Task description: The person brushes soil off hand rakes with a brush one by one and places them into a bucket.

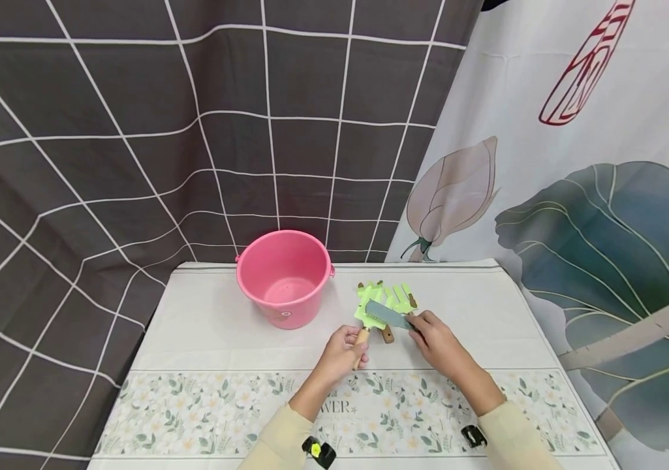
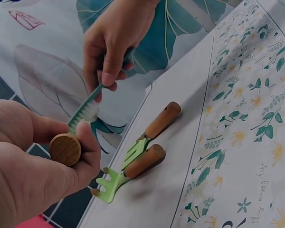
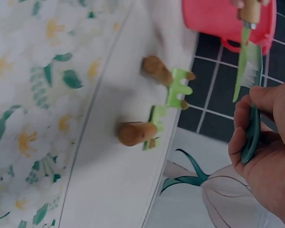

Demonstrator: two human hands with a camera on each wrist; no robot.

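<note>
My left hand (image 1: pixel 340 352) grips the wooden handle (image 2: pixel 65 149) of a small garden tool, its light-green head (image 3: pixel 242 66) pointing away from me. In my right hand (image 1: pixel 436 343) is a dark-green brush (image 1: pixel 388 315) with white bristles. The bristle side faces the light-green head and overlaps it in the head view; the right wrist view shows them side by side, very close. Below on the table lie a garden rake (image 2: pixel 109 186) and a garden fork (image 2: pixel 137 149), both light green with wooden handles. Brown patches mark their prong tips.
A pink bucket (image 1: pixel 311 307) stands on the table, left of the tools. The white tablecloth (image 1: pixel 193 326) has a flowered band along its near side. Behind the table hang a dark gridded curtain (image 1: pixel 305 150) and a white leaf-printed cloth (image 1: pixel 504 91).
</note>
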